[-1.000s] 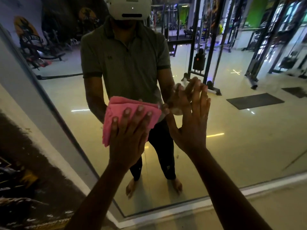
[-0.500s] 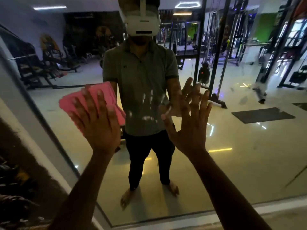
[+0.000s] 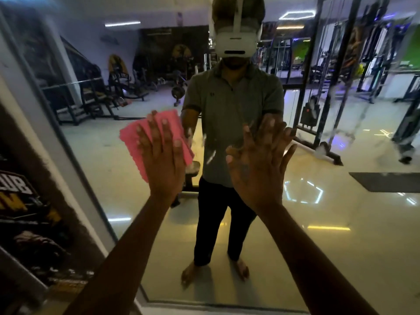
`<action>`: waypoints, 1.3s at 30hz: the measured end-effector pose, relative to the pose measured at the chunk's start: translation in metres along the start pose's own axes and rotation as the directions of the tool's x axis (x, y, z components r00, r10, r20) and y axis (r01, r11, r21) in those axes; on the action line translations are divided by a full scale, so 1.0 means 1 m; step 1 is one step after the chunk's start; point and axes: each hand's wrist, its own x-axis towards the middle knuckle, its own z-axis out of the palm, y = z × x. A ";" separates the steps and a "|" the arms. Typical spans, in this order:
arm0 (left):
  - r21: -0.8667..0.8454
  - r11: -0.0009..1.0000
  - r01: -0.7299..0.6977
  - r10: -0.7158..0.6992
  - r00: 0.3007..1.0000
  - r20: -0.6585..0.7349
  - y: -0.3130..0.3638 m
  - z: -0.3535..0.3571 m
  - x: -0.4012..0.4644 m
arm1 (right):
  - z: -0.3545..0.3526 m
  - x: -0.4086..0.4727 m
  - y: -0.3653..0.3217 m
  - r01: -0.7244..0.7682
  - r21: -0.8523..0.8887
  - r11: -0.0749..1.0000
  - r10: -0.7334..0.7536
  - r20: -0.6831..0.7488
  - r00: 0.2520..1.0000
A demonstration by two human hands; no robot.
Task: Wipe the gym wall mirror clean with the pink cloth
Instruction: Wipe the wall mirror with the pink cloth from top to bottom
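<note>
The wall mirror fills most of the head view and shows my own reflection and the gym behind me. My left hand presses the folded pink cloth flat against the glass with straight, spread fingers, left of my reflected torso. My right hand lies flat on the glass to the right of the cloth, fingers straight and spread, holding nothing. Pale smears show on the glass between the two hands.
The mirror's grey frame runs diagonally down the left side, with a dark poster wall beyond it. The frame's bottom edge sits near the floor. Reflected gym machines and a dark floor mat appear in the glass.
My left hand swept the cloth left and up across the glass, then back right a little. The view tilted upward. My right hand stayed flat on the mirror.
</note>
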 end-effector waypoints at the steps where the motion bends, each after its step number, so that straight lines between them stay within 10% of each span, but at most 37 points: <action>1: 0.005 0.988 -0.153 0.152 0.986 0.069 0.009 0.008 -0.022 | 0.000 0.001 0.000 -0.002 0.017 1.000 0.001 0.003 1.000; 4: 0.038 0.910 -0.413 0.393 0.888 0.237 -0.013 0.010 -0.074 | 0.004 0.001 0.006 -0.029 0.002 1.000 0.029 0.005 1.000; 10: 0.029 1.000 0.010 -0.011 1.000 0.023 0.001 0.001 -0.009 | 0.011 0.002 0.025 -0.045 0.009 0.999 0.045 0.008 0.999; 15: 0.049 0.896 -0.441 0.424 0.883 0.203 -0.010 0.014 -0.067 | 0.013 0.001 0.026 -0.038 0.003 0.999 0.038 -0.008 0.999; 20: 0.023 0.997 -0.070 0.069 0.997 0.024 0.009 0.010 -0.004 | 0.015 0.002 0.026 -0.043 -0.005 0.999 0.042 -0.020 0.999; 25: 0.027 0.874 -0.486 0.472 0.860 0.192 -0.017 0.016 -0.066 | 0.014 0.000 0.029 -0.027 -0.026 0.999 0.027 -0.018 0.999; 30: 0.009 0.989 -0.145 0.145 0.989 -0.006 0.005 0.007 -0.004 | 0.011 0.000 0.023 -0.045 0.013 0.999 0.046 -0.019 0.999; 36: 0.038 0.817 -0.575 0.567 0.814 0.125 -0.028 0.015 -0.052 | 0.007 0.000 0.024 -0.032 0.058 0.998 0.034 -0.047 0.998; 39: 0.002 0.947 -0.320 0.320 0.947 -0.012 -0.022 0.008 -0.006 | 0.004 0.001 0.022 -0.042 0.062 0.997 0.045 -0.050 0.998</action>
